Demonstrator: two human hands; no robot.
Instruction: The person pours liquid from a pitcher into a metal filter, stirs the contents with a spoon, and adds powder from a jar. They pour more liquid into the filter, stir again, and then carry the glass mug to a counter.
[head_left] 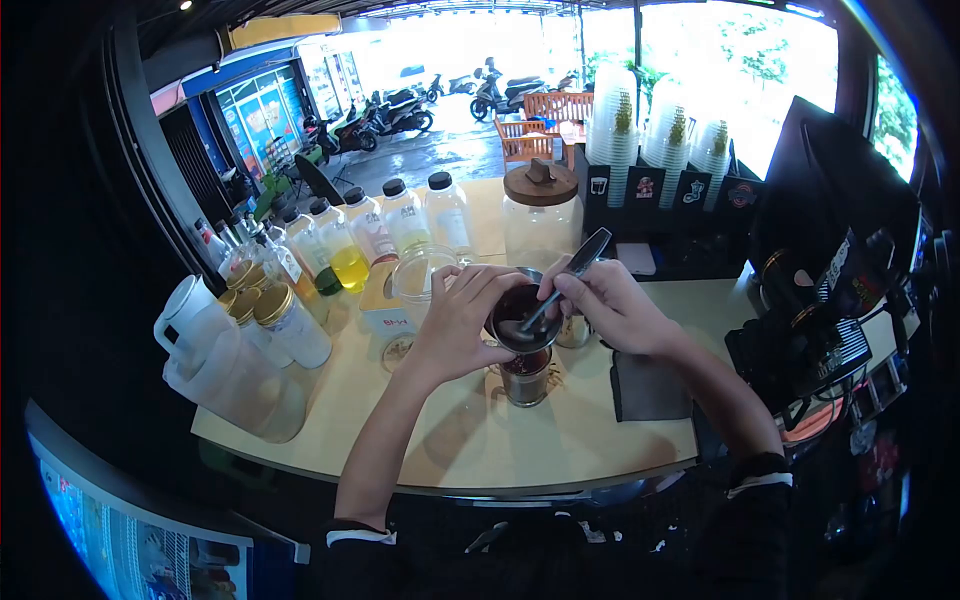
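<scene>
Wrapped around a small round cup with a dark inside, the fingers of my left hand are closed on its side. The cup leans over a clear glass mug that stands on the counter with dark red-brown contents. A spoon is pinched in my right hand. Its bowl end reaches down into the cup, and its dark handle points up to the right. Whether anything flows between cup and mug cannot be made out.
Plastic pitchers, gold-lidded jars and capped bottles line the left side. Behind my hands are a clear plastic container and a wooden-lidded jar. Cup stacks, a dark cloth and a black machine are rightward.
</scene>
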